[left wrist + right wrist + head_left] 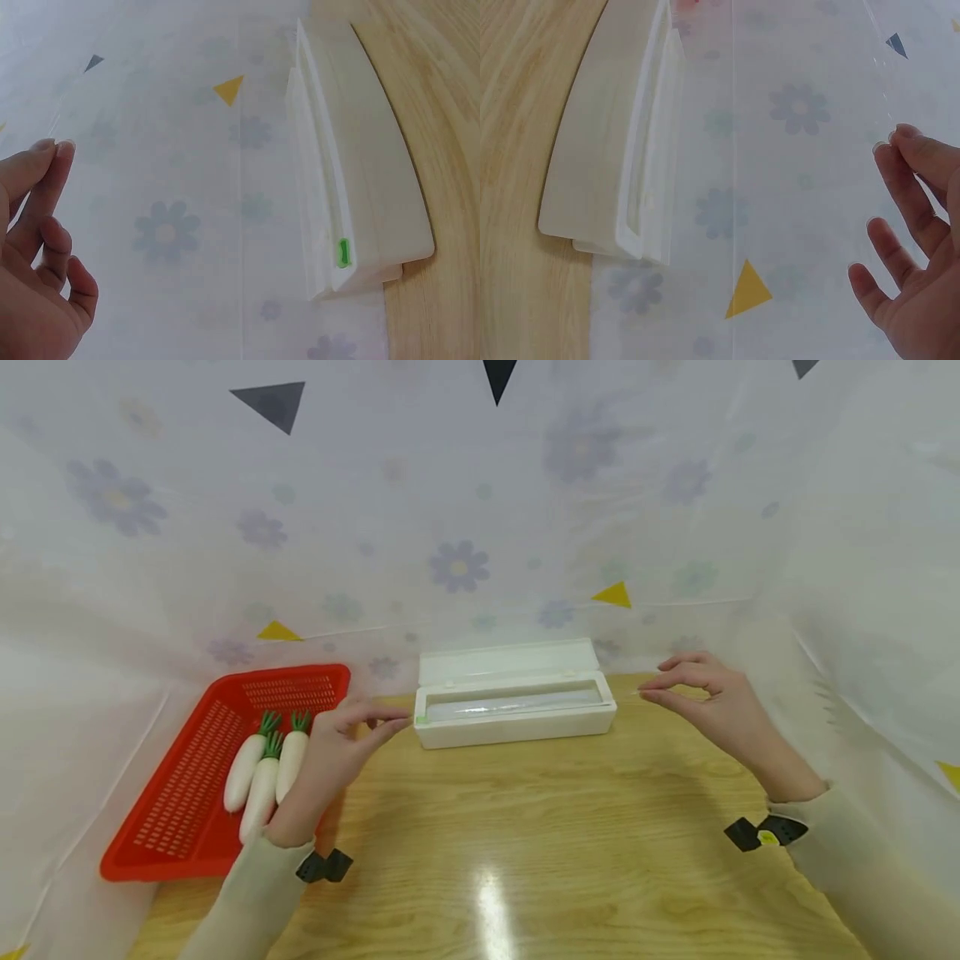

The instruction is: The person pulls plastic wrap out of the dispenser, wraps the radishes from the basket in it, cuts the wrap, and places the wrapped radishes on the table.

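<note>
A long white dispenser box [517,732] stands on the table, its lid [510,662] raised at the back. Inside lies a shiny roll of clear film [525,702]. My left hand [337,747] is at the box's left end, thumb and forefinger pinched together. Off the right end, my right hand [712,697] pinches likewise, other fingers bent loosely. From the pinched fingertips in both wrist views runs a thin, see-through edge of cling film [886,97], also faint by the left fingertips. How much film stretches between the hands is hard to tell.
A red perforated basket [180,866] stands at the left, holding white radishes [258,793] with green tops, partly behind my left forearm. The wooden table [480,827] spreads in front of the box. White flowered sheeting [457,510] hangs behind and at both sides.
</note>
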The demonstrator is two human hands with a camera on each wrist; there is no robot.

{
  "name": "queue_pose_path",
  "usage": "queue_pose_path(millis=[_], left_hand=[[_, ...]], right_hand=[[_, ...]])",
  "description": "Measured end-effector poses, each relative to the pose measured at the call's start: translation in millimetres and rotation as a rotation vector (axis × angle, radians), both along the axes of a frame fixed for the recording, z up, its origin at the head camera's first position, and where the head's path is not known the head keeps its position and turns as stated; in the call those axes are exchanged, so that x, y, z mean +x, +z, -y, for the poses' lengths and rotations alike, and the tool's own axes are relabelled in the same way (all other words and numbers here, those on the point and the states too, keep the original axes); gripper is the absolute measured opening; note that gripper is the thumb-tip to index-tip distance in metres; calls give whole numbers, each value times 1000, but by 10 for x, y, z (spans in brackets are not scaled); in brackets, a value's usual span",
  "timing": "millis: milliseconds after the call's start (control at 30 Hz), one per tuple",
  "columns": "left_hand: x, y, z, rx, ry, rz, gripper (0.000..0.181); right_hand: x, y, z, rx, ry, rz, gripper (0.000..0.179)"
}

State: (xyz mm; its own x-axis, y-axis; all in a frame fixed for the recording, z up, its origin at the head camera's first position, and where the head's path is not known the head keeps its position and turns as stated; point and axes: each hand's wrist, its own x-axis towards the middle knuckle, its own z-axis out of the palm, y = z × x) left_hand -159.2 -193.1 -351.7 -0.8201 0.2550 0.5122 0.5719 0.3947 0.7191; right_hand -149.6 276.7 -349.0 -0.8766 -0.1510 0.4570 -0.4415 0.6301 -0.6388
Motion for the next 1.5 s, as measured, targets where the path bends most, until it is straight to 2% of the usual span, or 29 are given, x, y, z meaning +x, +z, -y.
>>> queue_pose_path(millis=[167, 333, 567, 633, 700, 867, 967, 1100, 1200, 1333, 1500], left_hand=[[98, -110, 20, -20, -41, -63, 21], [175, -299, 65, 2, -140, -150, 30], [343, -619, 121, -10, -232, -107, 29], [377, -731, 116, -31, -251, -123, 27], [407, -851, 106, -62, -266, -147, 26], [473, -1129, 96, -160, -277, -202, 31], [497, -1248, 91, -238, -291, -267, 29], [526, -1346, 75, -366, -316, -353, 21], [541, -1417, 69, -452, -314, -350, 16], [522, -1505, 62, -546, -307, -318, 13], [496, -1521, 26, -634, -317, -240, 9]], right_hand=[[117, -115, -28, 39, 61, -77, 24], [229, -250, -27, 62, 116, -144, 34], [399, -502, -62, 124, 207, -179, 46], [458, -619, -71, 128, 224, -183, 47], [510, -759, -88, 136, 238, -189, 49], [594, -1057, -118, 119, 263, -140, 50], [604, -1212, -135, 116, 300, -143, 49], [582, -1409, -157, 129, 376, -190, 46], [533, -1540, -170, 149, 426, -236, 33], [493, -1672, -169, 211, 435, -245, 28], [540, -1728, -161, 271, 378, -132, 40]])
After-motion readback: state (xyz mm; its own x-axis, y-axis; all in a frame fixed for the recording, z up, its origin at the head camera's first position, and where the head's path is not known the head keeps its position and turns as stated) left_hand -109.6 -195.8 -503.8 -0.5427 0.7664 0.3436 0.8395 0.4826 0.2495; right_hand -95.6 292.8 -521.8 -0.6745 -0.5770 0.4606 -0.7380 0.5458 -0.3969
